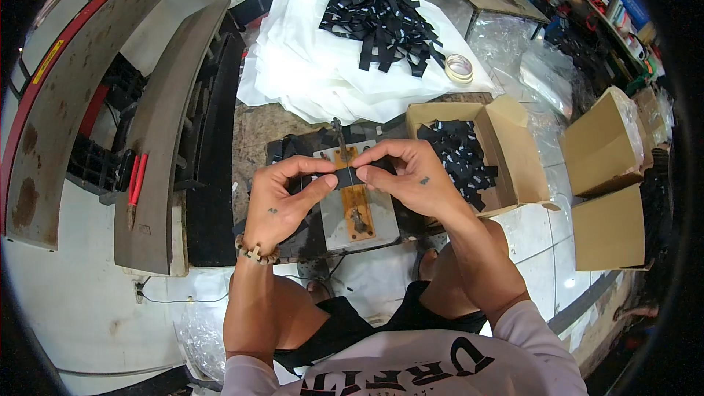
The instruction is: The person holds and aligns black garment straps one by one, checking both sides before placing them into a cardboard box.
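My left hand (pixel 280 195) and my right hand (pixel 412 176) pinch a short black strap (pixel 346 177) between thumbs and forefingers. The strap lies level across a thin upright wire or blade, which seems to touch its middle. Beneath is a small device with a yellowish wooden strip (pixel 360 220) on a pale grey base plate (pixel 333 231); a metal piece stands at its far end. To the right, a cardboard box (pixel 503 148) holds a heap of short black strap pieces (pixel 459 159). Dark strips (pixel 289 148) lie left of the device, partly hidden by my left hand.
A pile of black straps (pixel 379 19) lies on stacked white sheets (pixel 291 55) beyond the device, with rolls of tape (pixel 458 68) at their right edge. Red-handled pliers (pixel 136 184) rest on the long board (pixel 159 115) at left. More cardboard boxes (pixel 608 228) stand at right.
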